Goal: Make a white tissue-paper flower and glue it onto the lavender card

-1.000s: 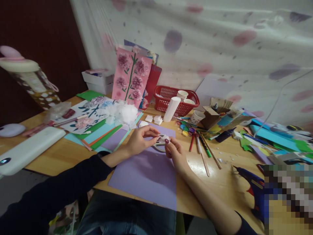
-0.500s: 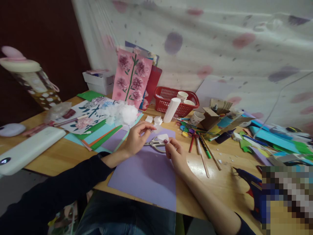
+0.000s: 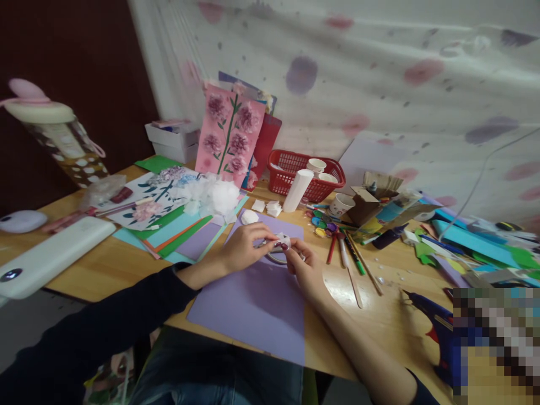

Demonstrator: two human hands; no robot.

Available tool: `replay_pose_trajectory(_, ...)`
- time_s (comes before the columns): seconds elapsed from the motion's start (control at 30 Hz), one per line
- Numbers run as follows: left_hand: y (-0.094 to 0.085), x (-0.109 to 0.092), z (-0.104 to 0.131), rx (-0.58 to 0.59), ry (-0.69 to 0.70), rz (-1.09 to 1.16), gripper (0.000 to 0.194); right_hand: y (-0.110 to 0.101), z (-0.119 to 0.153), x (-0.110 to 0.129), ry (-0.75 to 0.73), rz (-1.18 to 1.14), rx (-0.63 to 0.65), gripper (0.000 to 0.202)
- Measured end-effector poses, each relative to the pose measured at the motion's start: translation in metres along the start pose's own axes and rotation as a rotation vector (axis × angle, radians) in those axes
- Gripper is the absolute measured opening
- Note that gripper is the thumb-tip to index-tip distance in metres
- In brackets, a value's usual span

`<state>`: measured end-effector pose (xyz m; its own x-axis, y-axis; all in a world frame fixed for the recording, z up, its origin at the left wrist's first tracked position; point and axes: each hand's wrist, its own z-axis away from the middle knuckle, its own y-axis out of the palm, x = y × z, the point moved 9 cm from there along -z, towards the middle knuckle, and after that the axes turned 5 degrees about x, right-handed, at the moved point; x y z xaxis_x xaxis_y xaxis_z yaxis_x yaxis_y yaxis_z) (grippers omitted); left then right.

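Note:
Between the fingertips of both hands is a small piece of thin white paper point(image 3: 282, 241). My left hand point(image 3: 248, 246) pinches its left side, and my right hand point(image 3: 301, 260) pinches it from the right. Under the hands lie scissors point(image 3: 276, 258), mostly covered, on a purple sheet point(image 3: 257, 315). A white round bit of paper point(image 3: 250, 217) rests at the sheet's top left. Small white squares of paper point(image 3: 274, 208) lie just beyond the sheet, beside an upright white roll point(image 3: 297, 191).
A red basket point(image 3: 280, 180) with paper cups stands behind. White fluffy paper point(image 3: 219, 197) and coloured sheets lie left, near a white device point(image 3: 59, 256) and a bottle point(image 3: 63, 138). Pens point(image 3: 354, 253) and a blue glue gun point(image 3: 434, 318) lie right.
My left hand has moved right to meet my right hand and now grips the white paper too. The white round bit at the sheet's top left has come into view.

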<state>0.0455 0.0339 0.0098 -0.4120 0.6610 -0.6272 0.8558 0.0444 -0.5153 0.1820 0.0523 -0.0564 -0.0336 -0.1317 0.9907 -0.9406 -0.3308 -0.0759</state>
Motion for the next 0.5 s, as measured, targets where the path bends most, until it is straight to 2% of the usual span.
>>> replay_pose_trajectory(0.33, -0.015, 0.044, 0.004, -0.199, -0.312, 0.261, 0.014, 0.000, 0.001, -0.003, 0.031, 0.005, -0.020, 0.034)
replay_pose_trajectory(0.4, -0.012, 0.050, 0.005, -0.217, -0.359, 0.398, 0.011, 0.000, 0.000, -0.003, 0.034, 0.017, -0.019, 0.035)
replay_pose_trajectory(0.5, -0.008, 0.066, 0.010, -0.318, -0.494, 0.752, 0.012, -0.002, -0.001, -0.004, 0.043, 0.049, -0.033, 0.034)
